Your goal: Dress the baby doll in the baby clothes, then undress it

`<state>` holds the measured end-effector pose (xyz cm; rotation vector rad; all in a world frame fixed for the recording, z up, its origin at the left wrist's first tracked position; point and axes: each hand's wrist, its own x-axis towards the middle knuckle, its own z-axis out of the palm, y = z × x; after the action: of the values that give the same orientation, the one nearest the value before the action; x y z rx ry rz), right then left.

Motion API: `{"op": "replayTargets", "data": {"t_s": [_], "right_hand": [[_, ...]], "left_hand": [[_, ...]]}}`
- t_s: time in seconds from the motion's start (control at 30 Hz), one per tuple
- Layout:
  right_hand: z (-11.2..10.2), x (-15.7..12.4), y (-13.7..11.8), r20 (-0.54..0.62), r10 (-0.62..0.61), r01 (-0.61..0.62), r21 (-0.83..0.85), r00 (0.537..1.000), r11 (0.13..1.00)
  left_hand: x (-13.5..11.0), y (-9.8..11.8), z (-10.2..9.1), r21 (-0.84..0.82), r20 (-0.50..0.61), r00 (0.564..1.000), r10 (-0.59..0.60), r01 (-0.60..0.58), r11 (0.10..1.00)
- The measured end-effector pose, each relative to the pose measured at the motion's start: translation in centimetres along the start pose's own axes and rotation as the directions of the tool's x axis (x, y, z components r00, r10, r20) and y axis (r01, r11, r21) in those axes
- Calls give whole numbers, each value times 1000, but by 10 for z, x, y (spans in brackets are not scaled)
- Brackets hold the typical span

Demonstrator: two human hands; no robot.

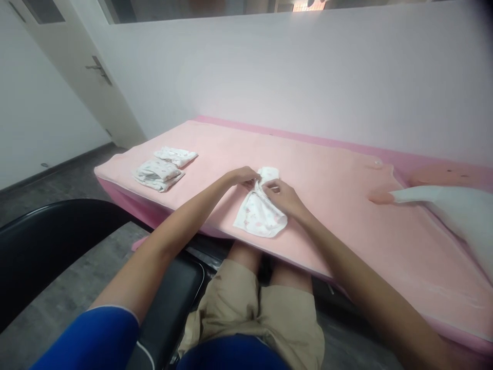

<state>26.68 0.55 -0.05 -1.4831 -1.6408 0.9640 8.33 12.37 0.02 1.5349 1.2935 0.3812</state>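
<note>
A small white cloth garment with a faint print (261, 215) lies on the pink-covered table in front of me, gathered narrow at its middle and spread wide toward the near edge. My left hand (246, 177) pinches its gathered part from the left. From the right, the fingers of my right hand (280, 195) are bent in and closed on the same gathered part. The fingertips are close together, and the exact fold between them is partly hidden. Whether the garment is a shirt or trousers I cannot tell.
Two folded printed white cloths (158, 173) lie at the table's left. At the right, a baby-like figure in white clothing (458, 205) rests on the pink cover (346, 205). A white wall (269, 77) stands behind; a black chair (57, 241) is at my left.
</note>
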Motion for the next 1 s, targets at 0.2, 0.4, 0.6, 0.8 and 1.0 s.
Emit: {"op": "replayTargets", "data": {"t_s": [0.2, 0.4, 0.6, 0.8, 1.0], "right_hand": [[6, -74, -2, 17, -189, 179, -415, 982, 892], [39, -102, 11, -122, -350, 233, -544, 929, 806], [59, -102, 15, -196, -454, 255, -609, 869, 751], [54, -97, 12, -169, -380, 263, -475, 909, 840], [16, -104, 17, -265, -155, 83, -266, 952, 960]], "left_hand": [[-2, -7, 12, 42, -150, 988, 35, -29, 999], [-12, -11, 35, 116, -360, 928, 98, -59, 991], [-13, -17, 41, 158, -397, 910, 118, -59, 986], [-15, -14, 38, 275, -409, 898, 163, -50, 960], [-15, 23, 48, 377, -421, 885, 198, -27, 926]]}}
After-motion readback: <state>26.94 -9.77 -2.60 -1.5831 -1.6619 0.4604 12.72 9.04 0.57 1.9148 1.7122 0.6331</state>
